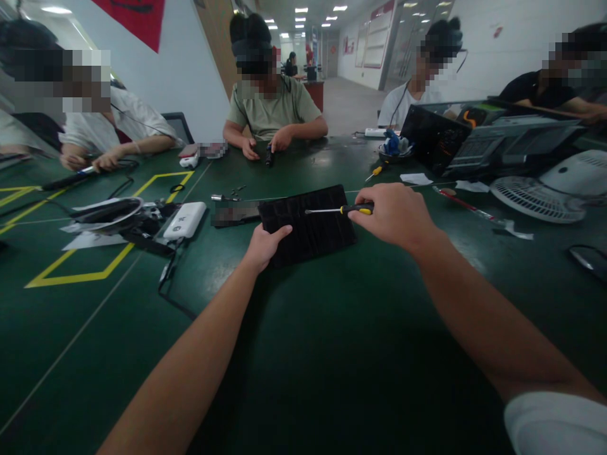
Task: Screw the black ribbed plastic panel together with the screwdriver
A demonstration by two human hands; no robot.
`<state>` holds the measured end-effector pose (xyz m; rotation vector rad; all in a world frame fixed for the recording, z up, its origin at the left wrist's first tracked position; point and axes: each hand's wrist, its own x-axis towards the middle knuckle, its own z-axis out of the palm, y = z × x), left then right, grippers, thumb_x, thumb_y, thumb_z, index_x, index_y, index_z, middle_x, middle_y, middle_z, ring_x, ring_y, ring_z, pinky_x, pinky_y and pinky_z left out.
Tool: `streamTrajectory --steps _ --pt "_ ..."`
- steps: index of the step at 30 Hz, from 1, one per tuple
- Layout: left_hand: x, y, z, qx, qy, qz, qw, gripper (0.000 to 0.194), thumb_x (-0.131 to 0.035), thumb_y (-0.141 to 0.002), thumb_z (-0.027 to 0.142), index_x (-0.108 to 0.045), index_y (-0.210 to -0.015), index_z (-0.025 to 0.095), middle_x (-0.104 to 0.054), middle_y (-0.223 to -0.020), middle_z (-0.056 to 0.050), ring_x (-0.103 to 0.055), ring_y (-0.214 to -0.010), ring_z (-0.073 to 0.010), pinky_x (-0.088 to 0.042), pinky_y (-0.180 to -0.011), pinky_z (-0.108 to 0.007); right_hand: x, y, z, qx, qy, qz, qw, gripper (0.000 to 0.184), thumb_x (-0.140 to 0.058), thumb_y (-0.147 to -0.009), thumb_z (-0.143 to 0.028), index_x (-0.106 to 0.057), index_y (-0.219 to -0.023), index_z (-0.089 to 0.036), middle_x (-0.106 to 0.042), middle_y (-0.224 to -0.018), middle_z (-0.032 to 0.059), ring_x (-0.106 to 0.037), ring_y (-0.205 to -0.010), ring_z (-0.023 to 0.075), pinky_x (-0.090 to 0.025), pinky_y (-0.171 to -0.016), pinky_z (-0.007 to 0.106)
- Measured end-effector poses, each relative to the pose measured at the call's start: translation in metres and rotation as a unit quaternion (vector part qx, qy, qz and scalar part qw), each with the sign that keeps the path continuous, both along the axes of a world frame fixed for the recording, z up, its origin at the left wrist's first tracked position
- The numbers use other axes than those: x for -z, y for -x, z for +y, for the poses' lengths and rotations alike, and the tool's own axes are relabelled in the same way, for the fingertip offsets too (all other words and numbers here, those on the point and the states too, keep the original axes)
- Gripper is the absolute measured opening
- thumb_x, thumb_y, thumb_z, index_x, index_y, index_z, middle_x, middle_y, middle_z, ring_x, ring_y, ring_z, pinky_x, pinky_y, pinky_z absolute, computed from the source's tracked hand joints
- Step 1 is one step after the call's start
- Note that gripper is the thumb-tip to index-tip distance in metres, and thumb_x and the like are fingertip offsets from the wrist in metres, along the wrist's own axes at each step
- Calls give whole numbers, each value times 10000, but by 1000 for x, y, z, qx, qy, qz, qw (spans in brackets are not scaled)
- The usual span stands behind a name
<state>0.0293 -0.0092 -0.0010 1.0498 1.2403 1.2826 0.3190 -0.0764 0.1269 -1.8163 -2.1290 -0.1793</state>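
In front of me, a black, open flat case (308, 234) with dark slots or loops across its inner face is tilted up off the table. My left hand (266, 246) grips its left edge, thumb lying on the front. A screwdriver (356, 208) with a black and yellow handle and a thin metal shaft is pinched in my right hand (396, 212). The shaft points left across the upper part of the case; whether its tip touches the case I cannot tell. Behind the case's left side lies a dark, partly blurred flat object (232, 213), with small metal pieces (227, 194) beyond it.
A white power box (184, 221) and tangled cables (111, 212) lie to the left. On the right are a white fan (540, 196), an open computer case (512, 142), a second yellow-handled screwdriver (374, 172) and paper scraps (416, 179). Several people sit around the green table (332, 354).
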Motion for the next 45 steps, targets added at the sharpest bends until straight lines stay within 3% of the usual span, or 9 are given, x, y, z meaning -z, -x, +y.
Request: streamTrajectory --steps 12,16,24,37,45 --pt "-3 -1 -2 3 -3 -1 1000 439 -1013 -653 262 -811 -1033 176 -872 -1086 -106 -830 -1138 -365 -622 -1145 -583 -1 3 -2 -8 23 3 1000 326 -661 -1037 -483 -846 -1132 -231 -829 -1033 126 -711 -908 313 -389 -700 394" --pt "-4 -2 -3 -2 4 0 1000 430 -1005 -666 243 -811 -1044 179 -870 -1105 -113 -829 -1140 -363 -620 -1145 -583 1 3 -2 -21 21 9 1000 316 -726 -995 -468 -813 -1165 -216 -825 -1049 132 -710 -921 312 -400 -716 392" --pt "-1 0 -1 3 3 -3 1000 424 -1001 -682 250 -811 -1055 183 -872 -1124 -115 -830 -1141 -359 -625 -1146 -588 3 2 -1 -29 25 5 999 198 -752 -922 -276 -760 -1112 -222 -804 -1065 114 -701 -923 298 -378 -700 389" --pt "0 -1 -1 -3 -5 -2 1000 449 -1012 -652 257 -811 -1045 176 -868 -1112 -125 -828 -1153 -371 -616 -1148 -582 2 2 -2 -26 9 3 1000 181 -754 -941 -340 -804 -1074 -228 -815 -1063 117 -708 -932 306 -395 -697 394" --pt "-1 0 -1 4 -1 -4 1000 436 -1004 -679 246 -811 -1064 177 -869 -1123 -120 -832 -1136 -363 -632 -1132 -587 1 3 -3 -20 11 -5 1000 279 -740 -983 -442 -876 -1113 -235 -833 -1100 135 -726 -971 335 -415 -710 414"
